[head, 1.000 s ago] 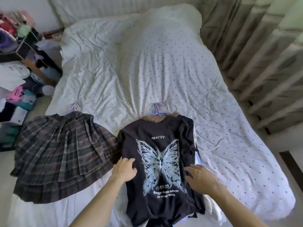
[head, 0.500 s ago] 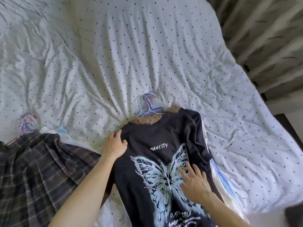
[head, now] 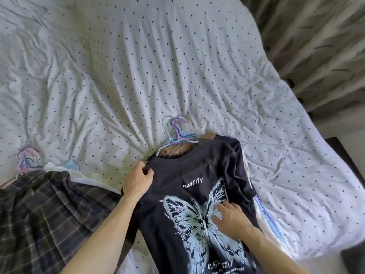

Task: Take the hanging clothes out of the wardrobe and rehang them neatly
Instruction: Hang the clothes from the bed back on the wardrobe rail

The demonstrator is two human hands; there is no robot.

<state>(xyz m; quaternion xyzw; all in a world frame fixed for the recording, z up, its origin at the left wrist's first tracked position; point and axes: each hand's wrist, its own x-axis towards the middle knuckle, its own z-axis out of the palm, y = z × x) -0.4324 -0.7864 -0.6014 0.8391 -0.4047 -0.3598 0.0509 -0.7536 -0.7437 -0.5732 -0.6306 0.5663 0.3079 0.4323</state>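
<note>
A dark T-shirt point(head: 189, 169) with a pale blue butterfly print lies on top of a pile of hung clothes on the bed. Blue and pink wire hangers point(head: 173, 129) stick out above its collar, next to a brown furry collar point(head: 185, 147). My left hand point(head: 138, 180) pinches the shirt's left shoulder near the neckline. My right hand point(head: 231, 218) lies flat, fingers spread, on the butterfly print. A white garment edge with blue stripes point(head: 264, 216) shows under the shirt's right side.
A dark plaid pleated skirt point(head: 45, 216) lies at the left with hanger hooks point(head: 27, 161) above it. The bed's white dotted duvet point(head: 158, 66) stretches ahead. Striped curtains point(head: 316, 46) hang at the right, and dark floor point(head: 343, 153) shows past the bed's right edge.
My left hand slid up the shirt's left side to the shoulder and closed on the fabric. My right hand moved onto the butterfly print. The view has tilted down, closer to the pile.
</note>
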